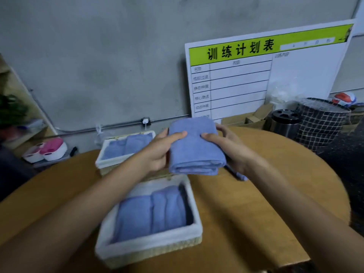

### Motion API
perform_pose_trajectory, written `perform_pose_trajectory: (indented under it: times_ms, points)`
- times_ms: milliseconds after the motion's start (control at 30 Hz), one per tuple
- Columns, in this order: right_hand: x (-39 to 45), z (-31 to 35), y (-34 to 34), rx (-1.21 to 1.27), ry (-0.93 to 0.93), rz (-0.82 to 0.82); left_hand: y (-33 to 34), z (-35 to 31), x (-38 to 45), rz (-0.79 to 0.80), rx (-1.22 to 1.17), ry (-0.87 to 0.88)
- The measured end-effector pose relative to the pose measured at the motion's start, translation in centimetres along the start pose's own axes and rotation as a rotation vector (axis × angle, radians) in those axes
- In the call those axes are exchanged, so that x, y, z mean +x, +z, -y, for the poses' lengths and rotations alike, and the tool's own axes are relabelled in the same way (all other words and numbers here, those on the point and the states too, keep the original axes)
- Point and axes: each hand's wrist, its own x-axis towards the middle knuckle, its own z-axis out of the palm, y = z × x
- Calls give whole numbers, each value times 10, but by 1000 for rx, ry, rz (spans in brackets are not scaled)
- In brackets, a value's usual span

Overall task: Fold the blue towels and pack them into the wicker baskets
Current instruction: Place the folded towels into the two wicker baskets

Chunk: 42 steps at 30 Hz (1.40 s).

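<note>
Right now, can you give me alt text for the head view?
Both hands, left and right, hold a folded blue towel above a round wooden table. Below it, a near wicker basket and a far wicker basket each already hold folded blue towels.

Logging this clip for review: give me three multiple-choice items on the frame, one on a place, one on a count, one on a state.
1. Where is the folded blue terry towel?
A. held above the round wooden table
B. inside a basket
C. on the floor

2. How many white-lined wicker baskets are on the table?
A. one
B. two
C. four

3. What are the hands doing?
A. both hang idle
B. only one touches the towel
C. both grip the towel

Answers:
1. A, it sits between the hands, clear of the tabletop.
2. B, a near basket and a far basket.
3. C, left hand and right hand each clasp a side.
</note>
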Motion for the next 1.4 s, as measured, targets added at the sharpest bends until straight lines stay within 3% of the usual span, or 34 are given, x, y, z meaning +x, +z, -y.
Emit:
perform_pose_trajectory:
  times_ms: [133, 300, 400, 533, 633, 767, 1133, 1300, 1400]
  points:
    - [-34, -43, 84, 2, 47, 126, -82, -5, -80, -169, 129, -8]
    - [-55, -87, 143, -93, 129, 273, -152, 12, -143, -229, 610, -18]
    - [-53, -103, 151, -231, 61, 299, -170, 22, -155, -247, 856, 109]
    - [-51, -112, 152, -415, -9, 297, -185, 39, -159, -219, 1178, 330]
    - [-48, -116, 150, -505, -48, 311, -183, 55, -157, -75, 1429, 278]
    - [-42, -120, 145, -609, -41, 324, -184, 68, -151, 36, 1379, 74]
    - [-37, -123, 145, -916, -97, 380, -161, 53, -150, 170, 1669, -74]
    - [-48, -91, 130, -1173, -476, 262, -176, 28, -155, 162, 1766, 12]
    - [-42, -90, 126, -1116, -511, 549, -184, 34, -154, 246, 1679, -130]
